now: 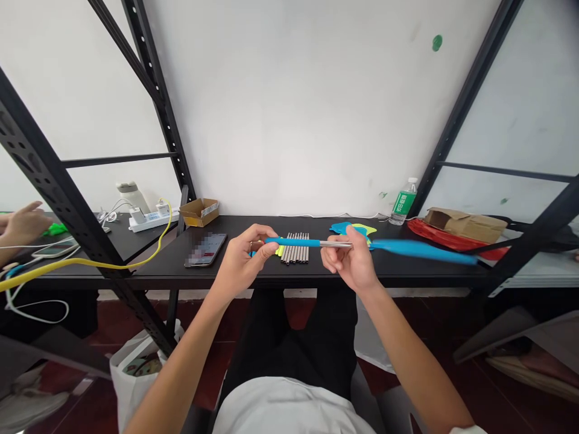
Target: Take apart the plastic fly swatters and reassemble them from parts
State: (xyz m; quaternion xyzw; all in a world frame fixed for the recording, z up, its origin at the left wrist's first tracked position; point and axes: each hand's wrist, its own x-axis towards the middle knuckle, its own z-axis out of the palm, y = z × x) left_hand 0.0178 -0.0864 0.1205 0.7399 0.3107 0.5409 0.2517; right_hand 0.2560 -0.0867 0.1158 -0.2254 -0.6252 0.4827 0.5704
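A long blue stick (296,242) with a metal rod in its middle and a wide blue end (420,249), blurred, lies level across both hands above the table edge; its exact kind is unclear. My left hand (248,248) is closed on the tip of its blue handle, thumb and fingers pinching it. Around the metal rod, my right hand (350,256) is closed, near the wide end. Behind them, several metal rods (296,247) lie side by side, with yellow-green handles (280,247) partly hidden at their left. Flat blue pieces (341,228) and yellow-green pieces (365,229) lie beyond my right hand.
On the black table (253,222) are a phone (212,247), a small cardboard box (199,212) and a water bottle (404,202). A red bag with brown paper (465,226) is at right. Shelf posts (163,96) frame both sides; a yellow cable (90,263) and another person's hand (27,224) are left.
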